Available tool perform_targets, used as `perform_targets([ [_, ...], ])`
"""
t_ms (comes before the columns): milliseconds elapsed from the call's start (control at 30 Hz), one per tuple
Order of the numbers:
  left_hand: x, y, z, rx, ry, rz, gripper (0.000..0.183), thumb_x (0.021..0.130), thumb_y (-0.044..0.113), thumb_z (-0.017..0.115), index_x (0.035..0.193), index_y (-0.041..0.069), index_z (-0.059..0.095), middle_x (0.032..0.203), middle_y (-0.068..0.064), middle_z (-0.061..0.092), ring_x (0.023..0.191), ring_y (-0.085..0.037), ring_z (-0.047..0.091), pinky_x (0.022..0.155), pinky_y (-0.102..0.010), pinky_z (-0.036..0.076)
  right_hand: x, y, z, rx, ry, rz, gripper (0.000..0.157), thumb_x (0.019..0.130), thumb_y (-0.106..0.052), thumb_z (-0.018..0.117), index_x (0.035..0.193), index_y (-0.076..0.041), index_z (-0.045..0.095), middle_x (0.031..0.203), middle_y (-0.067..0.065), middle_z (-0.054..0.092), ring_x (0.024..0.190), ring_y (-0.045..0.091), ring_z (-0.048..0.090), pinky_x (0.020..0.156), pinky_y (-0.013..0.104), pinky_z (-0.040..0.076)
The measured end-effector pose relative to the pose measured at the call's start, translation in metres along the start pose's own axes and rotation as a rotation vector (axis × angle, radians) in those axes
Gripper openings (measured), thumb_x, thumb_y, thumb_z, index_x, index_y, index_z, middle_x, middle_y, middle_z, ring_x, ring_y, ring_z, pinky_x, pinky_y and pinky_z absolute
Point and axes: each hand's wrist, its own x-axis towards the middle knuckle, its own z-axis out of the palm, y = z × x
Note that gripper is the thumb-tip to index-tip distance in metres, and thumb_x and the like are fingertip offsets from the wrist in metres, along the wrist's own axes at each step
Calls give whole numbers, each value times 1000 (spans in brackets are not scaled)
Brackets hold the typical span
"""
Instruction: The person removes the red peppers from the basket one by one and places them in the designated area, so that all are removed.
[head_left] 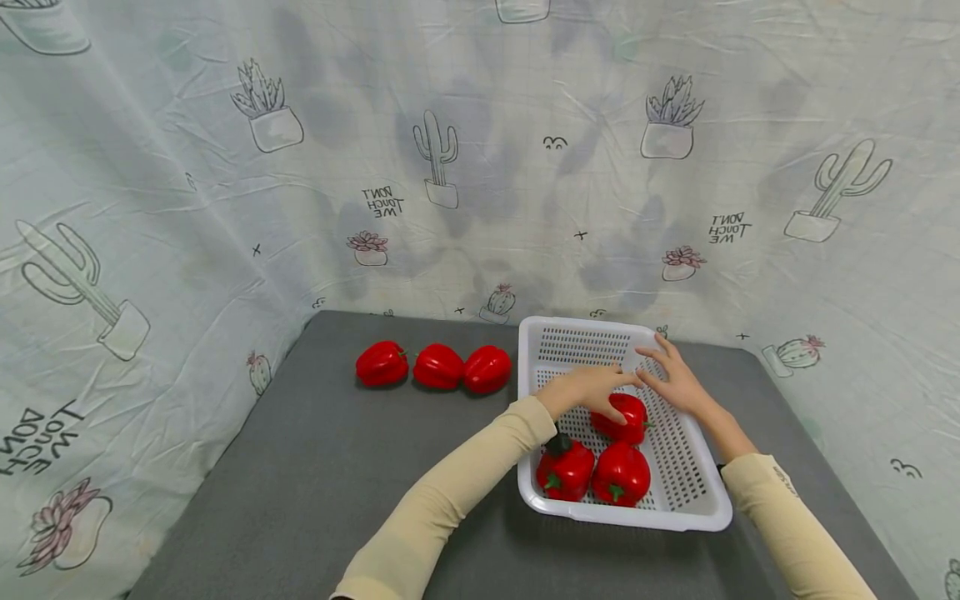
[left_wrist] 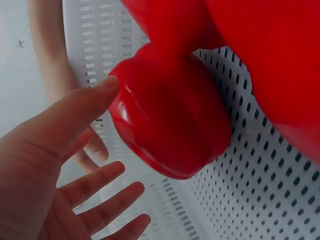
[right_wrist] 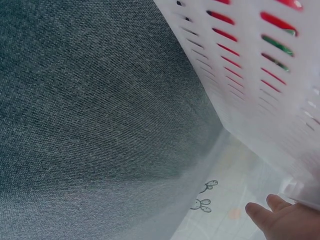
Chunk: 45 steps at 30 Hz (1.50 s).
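Note:
Over the white perforated basket (head_left: 702,518) my left hand (head_left: 588,387) reaches in with its fingers spread. Its thumb tip lies against a red bell pepper (left_wrist: 170,112) on the basket floor, while the other fingers extend past it. Two more red bell peppers, one at the front left (head_left: 573,473) and one beside it (head_left: 621,477), show green stems. My right hand (head_left: 675,382) is at the basket's far right rim, fingers extended and nothing gripped. In the right wrist view only some of its fingers (right_wrist: 270,216) show, close to the basket's outer wall.
Left of the basket, three red bell peppers, the left (head_left: 382,364), middle (head_left: 438,367) and right (head_left: 487,370), lie in a row on the dark grey table (head_left: 315,475). A cactus-printed curtain (head_left: 510,208) hangs behind and at both sides.

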Motion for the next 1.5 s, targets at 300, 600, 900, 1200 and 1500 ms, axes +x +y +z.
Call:
perform_targets([
  [300, 10, 3, 4, -18, -32, 2, 65, 81, 46, 66, 139, 31, 40, 136, 4, 45, 119, -8, 46, 98, -21, 39, 1, 0, -1, -4, 10, -14, 49, 92, -20, 56, 132, 4, 44, 149, 30, 8, 130, 55, 18, 96, 70, 22],
  [600, 7, 5, 6, -33, -66, 1, 62, 81, 44, 68, 137, 31, 43, 131, 2, 47, 114, -9, 48, 95, -22, 41, 0, -3, -2, 2, 3, 7, 49, 91, -20, 57, 132, 3, 44, 149, 29, 8, 131, 54, 17, 98, 70, 20],
  [900, 5, 6, 7, -46, -78, 24, 60, 81, 39, 69, 135, 27, 45, 126, 4, 51, 112, -7, 50, 94, -20, 41, -3, -3, 1, -1, 10, 10, 49, 91, -21, 57, 132, 2, 44, 150, 28, 7, 131, 54, 18, 98, 70, 21],
  [1200, -1, 8, 3, 11, -42, 5, 59, 81, 40, 70, 134, 29, 47, 122, 4, 52, 106, -7, 51, 90, -19, 43, -6, -5, 2, 13, 15, 7, 49, 91, -20, 57, 132, 3, 45, 150, 28, 8, 131, 54, 18, 97, 70, 21],
  [1500, -6, 6, -7, 5, 18, 4, 59, 81, 39, 69, 135, 29, 46, 125, 5, 52, 109, -6, 50, 92, -19, 43, -6, -2, 4, 17, 35, -34, 52, 93, -31, 54, 132, 2, 45, 149, 29, 9, 129, 56, 18, 94, 72, 21],
])
